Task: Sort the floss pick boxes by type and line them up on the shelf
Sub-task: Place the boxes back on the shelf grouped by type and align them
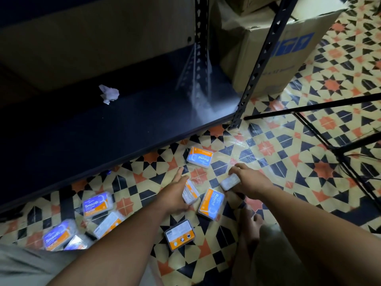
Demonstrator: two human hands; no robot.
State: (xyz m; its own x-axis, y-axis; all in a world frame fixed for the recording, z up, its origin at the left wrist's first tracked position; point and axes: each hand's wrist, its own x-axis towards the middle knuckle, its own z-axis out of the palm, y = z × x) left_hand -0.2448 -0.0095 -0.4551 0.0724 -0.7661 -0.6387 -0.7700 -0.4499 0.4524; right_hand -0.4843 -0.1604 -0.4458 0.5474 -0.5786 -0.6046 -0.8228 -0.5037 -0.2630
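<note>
Gripping first box (191,192) in left hand (175,195), second box (229,182) in right hand (250,179). Risk of mis-sorting onto shelf (123,124): neither label readable, types easily mixed.

From the left hand (177,195) and right hand (249,180), each holding a floss box (190,191): shelf (123,124) at 11 o'clock, crumpled paper (109,93) on it; carton (288,48) at 1 o'clock; Round box (199,157) on the floor (288,129) at 12 o'clock; second Round box (211,203) at 6; Smooth boxes (97,205) at 8.
</note>
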